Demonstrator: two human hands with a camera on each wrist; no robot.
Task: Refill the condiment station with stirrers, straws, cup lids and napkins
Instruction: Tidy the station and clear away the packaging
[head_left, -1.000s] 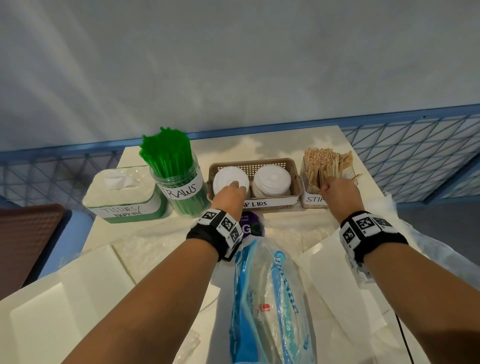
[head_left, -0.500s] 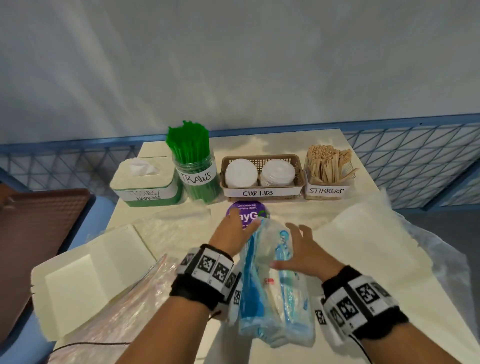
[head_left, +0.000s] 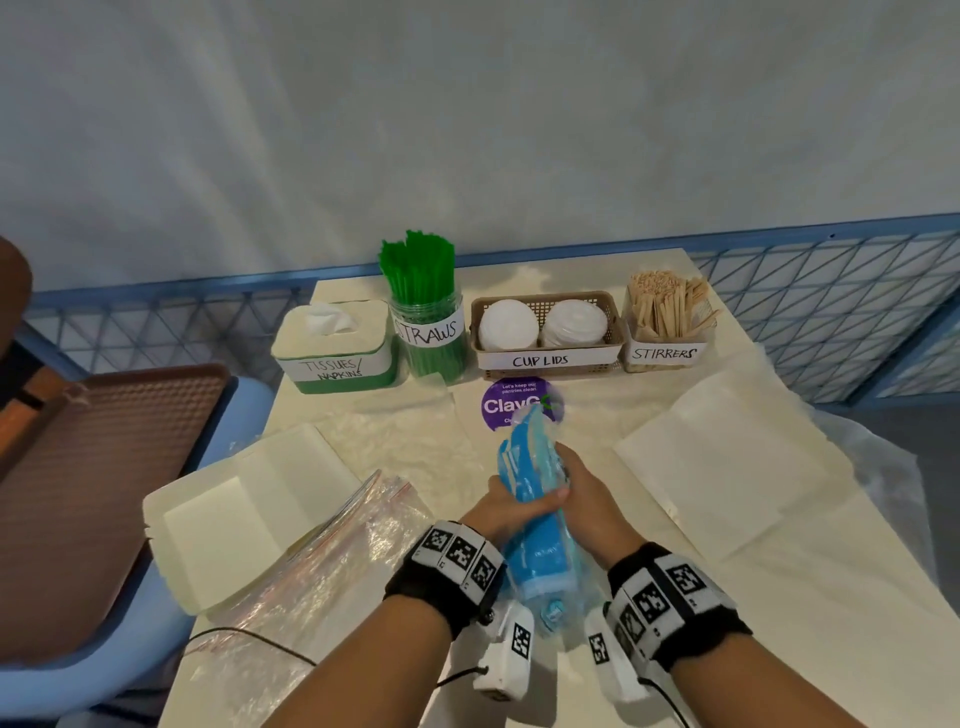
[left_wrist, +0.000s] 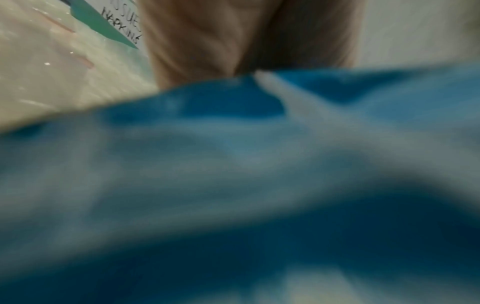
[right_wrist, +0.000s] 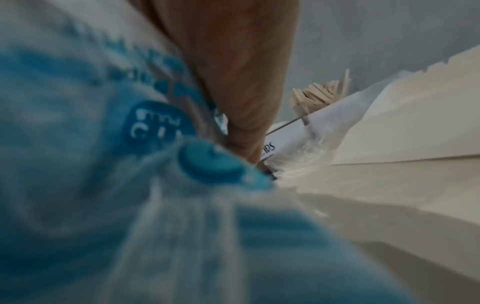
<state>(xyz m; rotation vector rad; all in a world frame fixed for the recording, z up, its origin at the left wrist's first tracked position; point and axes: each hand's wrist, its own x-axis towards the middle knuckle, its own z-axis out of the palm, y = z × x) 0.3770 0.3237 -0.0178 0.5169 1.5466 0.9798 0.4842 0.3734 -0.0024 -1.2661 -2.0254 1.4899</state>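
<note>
Between my wrists in the head view, my left hand (head_left: 496, 512) and right hand (head_left: 584, 499) both clench a crinkly blue plastic packet (head_left: 537, 525), my fingers mostly buried in its folds; beyond the grip stands the tissue box (head_left: 337, 345), label half legible. From the left wrist, blurred blue film (left_wrist: 233, 174) fills nearly everything. From the right wrist, smeared print, with wooden stirrers (right_wrist: 320, 93) past my thumb.

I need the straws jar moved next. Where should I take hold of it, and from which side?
Grip the straws jar round its upright clear body at label height, coming from the front, probably with the left hand. The tissue box and cup lids basket crowd its sides, and loose straws stick out the top.
</note>
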